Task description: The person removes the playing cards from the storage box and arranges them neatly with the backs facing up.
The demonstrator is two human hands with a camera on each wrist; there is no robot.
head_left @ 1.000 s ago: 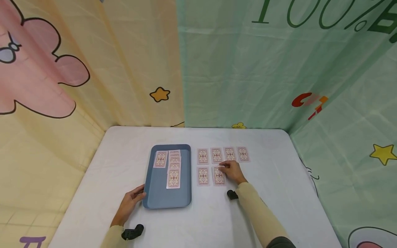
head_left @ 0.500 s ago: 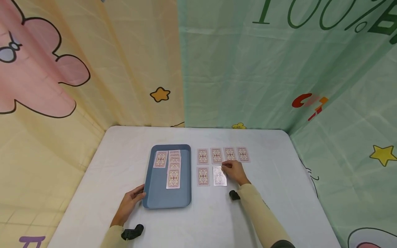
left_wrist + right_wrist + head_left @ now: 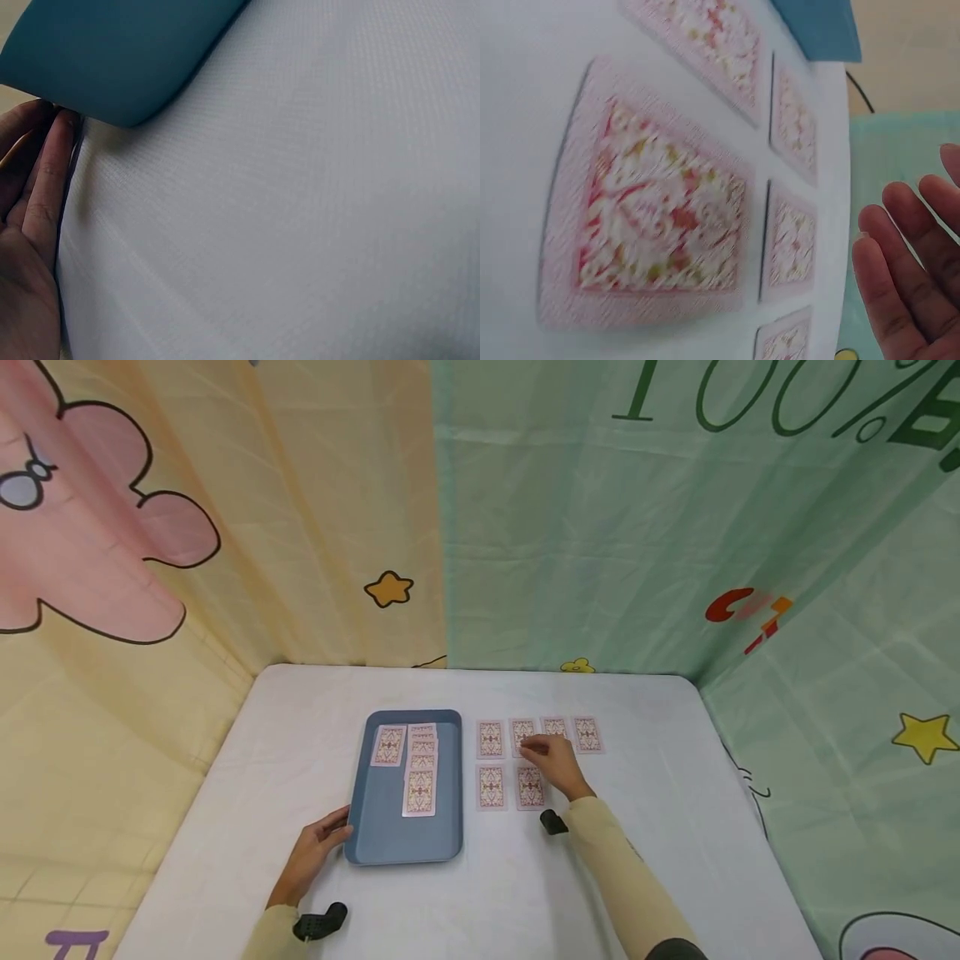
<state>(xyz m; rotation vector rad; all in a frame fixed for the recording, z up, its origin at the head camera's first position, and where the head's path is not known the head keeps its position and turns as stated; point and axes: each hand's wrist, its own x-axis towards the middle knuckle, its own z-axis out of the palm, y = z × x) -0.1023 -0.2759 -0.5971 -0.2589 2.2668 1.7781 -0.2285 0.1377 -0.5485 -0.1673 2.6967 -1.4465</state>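
My left hand (image 3: 309,856) rests against the left edge of the blue tray (image 3: 375,839). In the left wrist view its straight fingers (image 3: 49,176) touch the tray's side (image 3: 112,64). The tray bears a single playing card (image 3: 388,746) and an overlapping column of playing cards (image 3: 420,791), backs up. To the right, my right hand (image 3: 558,767) hovers over the face-down cards. It is between a back-row card (image 3: 522,730) and a front-row card (image 3: 530,787). In the right wrist view its fingers (image 3: 900,285) are loosely bent, with nothing seen between them.
Another front-row card (image 3: 491,787) lies beside the tray. The back row holds more cards, including a left one (image 3: 491,739) and a right one (image 3: 588,735). All lie on a white-covered table (image 3: 637,860), with printed curtains (image 3: 562,543) behind and at the sides.
My right hand has shifted left and farther back, off the right front-row card. That card, shiny with glare half a second ago, shows its pattern again. My left hand and the tray stay put.
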